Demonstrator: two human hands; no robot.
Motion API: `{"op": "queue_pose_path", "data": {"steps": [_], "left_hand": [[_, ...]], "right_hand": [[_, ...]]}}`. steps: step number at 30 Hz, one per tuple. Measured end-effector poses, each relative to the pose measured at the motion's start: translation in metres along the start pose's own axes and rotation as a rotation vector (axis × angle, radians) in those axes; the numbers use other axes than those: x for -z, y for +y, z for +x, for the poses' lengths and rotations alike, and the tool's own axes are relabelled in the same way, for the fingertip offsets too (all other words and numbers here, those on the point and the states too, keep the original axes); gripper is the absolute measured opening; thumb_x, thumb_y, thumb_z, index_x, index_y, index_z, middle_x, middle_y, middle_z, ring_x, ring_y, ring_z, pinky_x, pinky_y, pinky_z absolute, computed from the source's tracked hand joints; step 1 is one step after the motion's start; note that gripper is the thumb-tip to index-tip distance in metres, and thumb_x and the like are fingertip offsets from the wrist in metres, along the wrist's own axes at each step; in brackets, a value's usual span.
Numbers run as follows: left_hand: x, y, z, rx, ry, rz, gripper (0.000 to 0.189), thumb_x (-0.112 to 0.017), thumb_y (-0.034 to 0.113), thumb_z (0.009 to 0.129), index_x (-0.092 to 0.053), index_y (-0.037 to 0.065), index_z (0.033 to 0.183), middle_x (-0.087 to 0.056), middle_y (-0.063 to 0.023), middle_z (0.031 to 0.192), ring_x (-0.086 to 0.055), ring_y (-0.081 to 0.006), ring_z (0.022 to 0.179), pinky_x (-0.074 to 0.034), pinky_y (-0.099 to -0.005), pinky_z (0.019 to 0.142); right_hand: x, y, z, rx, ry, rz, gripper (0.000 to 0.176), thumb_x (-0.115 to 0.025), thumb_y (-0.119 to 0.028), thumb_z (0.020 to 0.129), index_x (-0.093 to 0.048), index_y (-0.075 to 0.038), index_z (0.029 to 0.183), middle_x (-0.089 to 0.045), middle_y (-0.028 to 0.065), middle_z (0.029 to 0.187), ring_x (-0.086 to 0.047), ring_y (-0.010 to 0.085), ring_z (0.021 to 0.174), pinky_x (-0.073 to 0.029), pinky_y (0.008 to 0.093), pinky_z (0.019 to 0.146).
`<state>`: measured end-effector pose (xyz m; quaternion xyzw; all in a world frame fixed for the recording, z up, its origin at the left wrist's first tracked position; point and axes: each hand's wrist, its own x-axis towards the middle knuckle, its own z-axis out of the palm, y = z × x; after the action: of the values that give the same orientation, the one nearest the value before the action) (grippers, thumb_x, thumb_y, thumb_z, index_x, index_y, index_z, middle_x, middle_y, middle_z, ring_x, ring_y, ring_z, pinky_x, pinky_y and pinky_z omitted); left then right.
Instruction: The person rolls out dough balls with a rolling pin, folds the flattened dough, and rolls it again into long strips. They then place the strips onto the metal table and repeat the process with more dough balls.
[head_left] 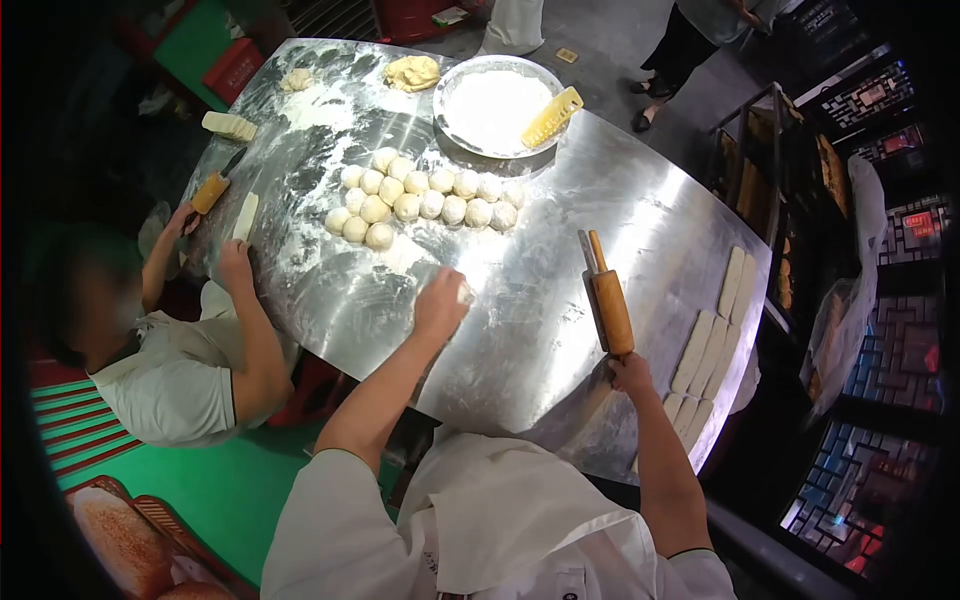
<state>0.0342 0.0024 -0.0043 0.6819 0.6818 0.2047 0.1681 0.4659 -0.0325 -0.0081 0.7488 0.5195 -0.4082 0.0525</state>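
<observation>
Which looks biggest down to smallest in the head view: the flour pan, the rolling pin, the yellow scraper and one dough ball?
1. flour pan
2. rolling pin, though it lies nearer the camera, so its lead over the scraper is unsure
3. yellow scraper
4. dough ball, clearly smallest

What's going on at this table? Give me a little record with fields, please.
Surface: steel table, dusted with flour
Left hand: cupped over a dough piece
Right hand: holds rolling pin by its end
Middle: cluster of dough balls
Far side: flour bowl with yellow scraper
Right edge: flat dough strips
Co-worker: at left, knife in hand
</observation>
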Motion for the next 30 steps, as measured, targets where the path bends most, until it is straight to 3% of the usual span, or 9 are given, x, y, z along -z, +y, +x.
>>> {"op": "queue_pose_path", "data": {"steps": [2, 6, 9, 12, 14, 20, 24, 26, 30], "left_hand": [[0.012, -0.022, 0.027, 0.306, 0.26, 0.027, 0.047, -0.079, 0.02, 0.076, -0.059, 0.011, 0.118, -0.056, -0.0113, 0.111, -0.062, -0.0352, 0.096, -0.052, -0.0449, 0.08], [0.019, -0.023, 0.042, 0.139, 0.285, 0.101, 0.049, -0.079, 0.023, 0.077, -0.058, 0.01, 0.12, -0.056, -0.0124, 0.119, -0.062, -0.0359, 0.102, -0.052, -0.0463, 0.083], [0.017, 0.009, 0.036, 0.098, -0.026, -0.033, 0.057, -0.078, 0.029, 0.079, -0.056, 0.013, 0.128, -0.054, -0.0162, 0.126, -0.062, -0.0376, 0.104, -0.051, -0.0477, 0.085], [-0.006, 0.033, 0.041, 0.23, -0.031, 0.01, 0.057, -0.079, 0.031, 0.078, -0.057, 0.013, 0.128, -0.054, -0.0163, 0.118, -0.062, -0.0378, 0.103, -0.052, -0.0471, 0.084], [-0.015, 0.036, 0.038, 0.094, -0.036, 0.016, 0.055, -0.08, 0.03, 0.077, -0.057, 0.011, 0.123, -0.054, -0.0159, 0.115, -0.061, -0.0377, 0.102, -0.052, -0.0469, 0.083], [-0.006, 0.068, 0.008, -0.088, -0.207, -0.031, 0.047, -0.082, 0.022, 0.073, -0.058, 0.009, 0.111, -0.055, -0.0125, 0.115, -0.061, -0.0367, 0.102, -0.052, -0.0466, 0.082], [0.011, 0.019, 0.008, 0.212, 0.309, -0.002, 0.05, -0.08, 0.016, 0.075, -0.057, 0.009, 0.118, -0.055, -0.0125, 0.116, -0.059, -0.0379, 0.105, -0.052, -0.0455, 0.084], [0.013, -0.03, 0.01, 0.378, 0.361, 0.037, 0.054, -0.081, 0.016, 0.073, -0.056, 0.008, 0.12, -0.055, -0.0153, 0.115, -0.058, -0.0382, 0.107, -0.051, -0.0457, 0.084], [-0.007, -0.054, 0.0, 0.32, 0.276, 0.06, 0.056, -0.082, 0.016, 0.071, -0.057, 0.007, 0.121, -0.054, -0.0173, 0.116, -0.057, -0.0381, 0.108, -0.051, -0.0461, 0.085]], "right_hand": [[-0.004, 0.006, 0.002, 0.009, 0.025, 0.009, 0.024, -0.065, -0.02, 0.092, -0.062, 0.004, 0.093, -0.066, 0.0121, 0.061, -0.067, 0.0197, 0.052, -0.054, 0.0324, 0.049], [-0.008, 0.007, 0.003, 0.097, 0.095, -0.033, 0.024, -0.064, -0.02, 0.092, -0.063, 0.004, 0.098, -0.067, 0.0133, 0.065, -0.068, 0.0206, 0.055, -0.054, 0.0324, 0.051], [-0.013, 0.014, 0.007, 0.059, 0.092, -0.07, 0.028, -0.064, -0.024, 0.091, -0.066, 0.0, 0.104, -0.069, 0.012, 0.069, -0.069, 0.0215, 0.058, -0.057, 0.0345, 0.06], [0.0, -0.006, -0.008, 0.016, 0.049, -0.207, 0.037, -0.066, -0.037, 0.087, -0.069, -0.008, 0.11, -0.072, 0.0157, 0.101, -0.068, 0.0347, 0.098, -0.055, 0.0443, 0.083], [0.001, -0.008, -0.01, 0.034, 0.024, -0.189, 0.039, -0.065, -0.039, 0.088, -0.068, -0.007, 0.111, -0.07, 0.0165, 0.109, -0.066, 0.0333, 0.106, -0.052, 0.0452, 0.091], [-0.015, 0.006, -0.004, 0.085, 0.101, -0.133, 0.038, -0.063, -0.039, 0.088, -0.068, -0.009, 0.11, -0.071, 0.0163, 0.104, -0.068, 0.0339, 0.1, -0.054, 0.0461, 0.086], [-0.015, 0.008, -0.012, 0.029, 0.09, -0.123, 0.041, -0.063, -0.042, 0.088, -0.067, -0.006, 0.11, -0.071, 0.0172, 0.103, -0.068, 0.035, 0.1, -0.054, 0.0467, 0.087], [-0.018, 0.013, -0.008, 0.063, 0.104, -0.107, 0.043, -0.063, -0.043, 0.088, -0.067, -0.007, 0.109, -0.071, 0.0171, 0.103, -0.068, 0.035, 0.099, -0.055, 0.0469, 0.087], [-0.017, 0.012, -0.008, 0.067, 0.098, -0.143, 0.044, -0.062, -0.045, 0.087, -0.068, -0.007, 0.109, -0.071, 0.0176, 0.102, -0.068, 0.0353, 0.099, -0.055, 0.0467, 0.087]]}}
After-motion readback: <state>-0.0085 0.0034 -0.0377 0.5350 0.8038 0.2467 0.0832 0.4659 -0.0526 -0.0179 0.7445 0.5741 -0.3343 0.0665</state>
